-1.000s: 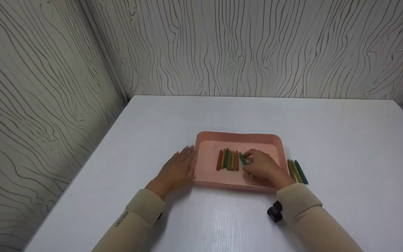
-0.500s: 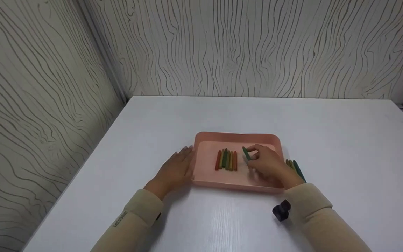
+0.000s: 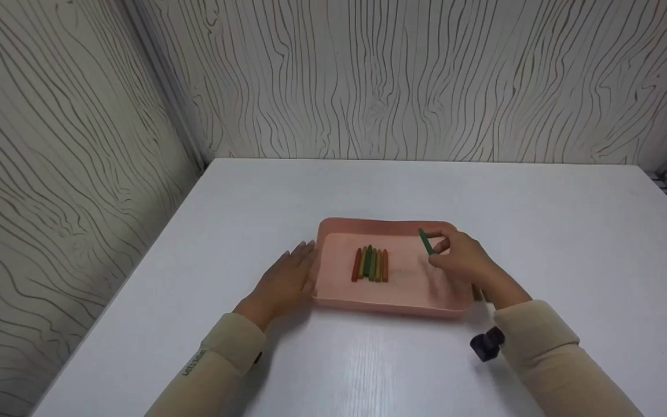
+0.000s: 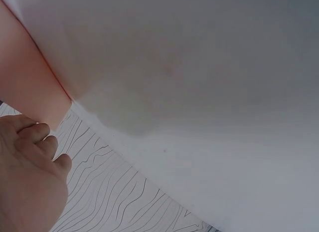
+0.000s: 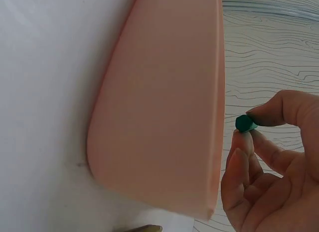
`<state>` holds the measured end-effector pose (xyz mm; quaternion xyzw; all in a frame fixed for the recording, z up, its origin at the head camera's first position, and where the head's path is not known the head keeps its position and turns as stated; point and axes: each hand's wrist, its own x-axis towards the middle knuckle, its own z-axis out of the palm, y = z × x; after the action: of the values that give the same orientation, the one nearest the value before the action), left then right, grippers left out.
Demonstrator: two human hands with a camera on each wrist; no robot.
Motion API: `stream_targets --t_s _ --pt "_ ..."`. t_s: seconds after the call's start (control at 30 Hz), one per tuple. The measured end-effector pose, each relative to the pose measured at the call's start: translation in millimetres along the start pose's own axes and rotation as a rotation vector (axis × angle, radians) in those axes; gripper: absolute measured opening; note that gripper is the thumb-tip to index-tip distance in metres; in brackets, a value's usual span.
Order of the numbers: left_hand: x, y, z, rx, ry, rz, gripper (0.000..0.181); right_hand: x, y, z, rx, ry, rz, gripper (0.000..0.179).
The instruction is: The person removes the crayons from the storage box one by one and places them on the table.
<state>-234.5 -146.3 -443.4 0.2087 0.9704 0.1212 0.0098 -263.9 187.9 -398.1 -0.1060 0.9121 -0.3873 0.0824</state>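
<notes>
Over the right half of a pink tray, my right hand pinches a green crayon between thumb and fingertips. The right wrist view shows the end of this green crayon above the level of the tray's rim. Several crayons, red, green and yellowish, lie side by side in the tray, left of its middle. My left hand rests at the tray's left side, its fingers extended along the wall. Other crayons lie outside the tray on the right, mostly hidden by my right wrist.
The tray stands on a white table. Behind and to the left rise panels with a wood-grain pattern. A black device sits at my right wrist. One crayon tip shows beside the tray in the right wrist view.
My right hand has lifted the green crayon from the tray floor, beside the row, and carried it up and to the right. My left hand stays at the tray's side.
</notes>
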Motion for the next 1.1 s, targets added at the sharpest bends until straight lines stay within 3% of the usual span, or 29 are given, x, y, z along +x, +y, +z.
stream_targets --t_s 0.7,1.1 --pt "-1.1 0.4 -1.4 0.01 -0.038 -0.017 0.055 -25.8 48.1 -40.4 -0.082 0.032 0.128 0.058" --pt "-0.9 1.3 -1.3 0.012 -0.029 -0.031 0.054 -38.6 77.9 -46.2 -0.094 -0.027 0.222 0.058"
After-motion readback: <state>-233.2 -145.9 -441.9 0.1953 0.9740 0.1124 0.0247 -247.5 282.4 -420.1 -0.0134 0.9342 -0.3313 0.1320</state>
